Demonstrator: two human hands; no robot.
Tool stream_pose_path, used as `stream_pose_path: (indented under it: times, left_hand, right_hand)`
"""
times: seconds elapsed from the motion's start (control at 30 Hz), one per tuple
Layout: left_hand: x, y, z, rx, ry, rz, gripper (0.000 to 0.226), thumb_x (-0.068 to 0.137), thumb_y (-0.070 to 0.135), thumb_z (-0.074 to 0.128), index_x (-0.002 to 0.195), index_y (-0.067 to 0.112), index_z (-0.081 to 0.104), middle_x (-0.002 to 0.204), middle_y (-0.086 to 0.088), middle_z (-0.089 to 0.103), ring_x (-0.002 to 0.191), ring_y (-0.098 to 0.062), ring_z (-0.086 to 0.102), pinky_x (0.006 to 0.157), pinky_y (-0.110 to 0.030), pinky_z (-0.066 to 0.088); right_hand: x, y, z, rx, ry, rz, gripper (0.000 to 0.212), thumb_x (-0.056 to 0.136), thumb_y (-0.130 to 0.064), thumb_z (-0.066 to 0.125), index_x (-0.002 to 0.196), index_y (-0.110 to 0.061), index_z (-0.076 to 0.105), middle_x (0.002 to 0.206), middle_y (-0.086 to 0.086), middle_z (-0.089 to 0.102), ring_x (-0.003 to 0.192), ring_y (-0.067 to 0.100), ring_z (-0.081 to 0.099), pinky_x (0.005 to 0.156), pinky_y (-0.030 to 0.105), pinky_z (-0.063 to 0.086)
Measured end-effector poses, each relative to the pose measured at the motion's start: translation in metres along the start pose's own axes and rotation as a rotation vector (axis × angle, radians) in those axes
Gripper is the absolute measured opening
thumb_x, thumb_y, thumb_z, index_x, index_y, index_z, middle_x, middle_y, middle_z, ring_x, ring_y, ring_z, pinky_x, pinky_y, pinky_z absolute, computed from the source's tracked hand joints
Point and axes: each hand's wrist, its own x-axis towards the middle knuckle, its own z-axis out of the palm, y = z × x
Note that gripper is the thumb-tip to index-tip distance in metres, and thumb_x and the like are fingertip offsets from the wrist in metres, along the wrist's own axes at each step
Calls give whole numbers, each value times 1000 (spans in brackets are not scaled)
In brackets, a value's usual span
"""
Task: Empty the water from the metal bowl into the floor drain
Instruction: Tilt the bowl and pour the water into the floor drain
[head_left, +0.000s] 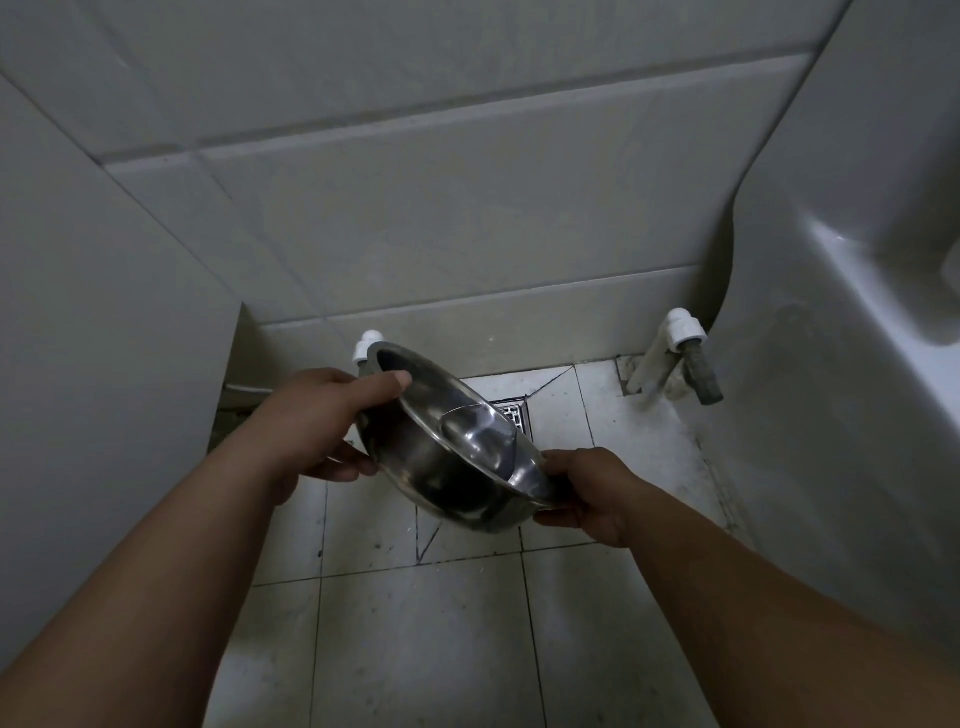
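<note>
1. You held the metal bowl in the air over the tiled floor, tipped steeply, its open side turned away from you toward the floor drain near the floor's far edge by the wall.
2. Your left hand clasped the bowl's high rim, thumb laid over the lip and fingers under the outside wall.
3. Your right hand pinched the low rim, thumb on top and fingers beneath.
4. Water seemed pooled against the low side of the bowl; whether any was leaving the lip could not be told.
5. The bowl looked thin, stiff and light, so most of the weight was likely the water, which would shift as you tilted.
6. Polished wet steel is probably slippery; the rolled rim at opposite sides was the sensible place to hold.
7. The drain sat partly hidden behind the bowl's rim.
</note>
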Motion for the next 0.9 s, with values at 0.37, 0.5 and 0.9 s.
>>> stream_pose_path:
  times: [0.37,0.5,0.9]
  left_hand:
    - [-4,24,0,76,28,-14,51,83,57,76,105,11,69,107,-13,70,62,-36,79,44,-28,57]
    - [-4,30,-1,96,32,-24,55,84,56,75,109,8,67,106,-8,66,67,-40,80,53,-34,61]
    - [-4,37,-1,158,44,-21,64,81,62,74,113,7,67,105,-9,66,65,-36,80,52,-32,62]
  right_hand:
    - [0,3,5,2,-61,4,20,98,-8,57,106,-2,74,83,14,82,71,27,80,61,36,63]
    - [0,3,7,11,-81,5,20,99,-8,57,108,-2,74,83,14,82,71,27,80,61,36,63]
    - [1,5,10,55,-98,20,23,100,-6,55,112,0,74,81,14,80,66,25,78,61,36,62]
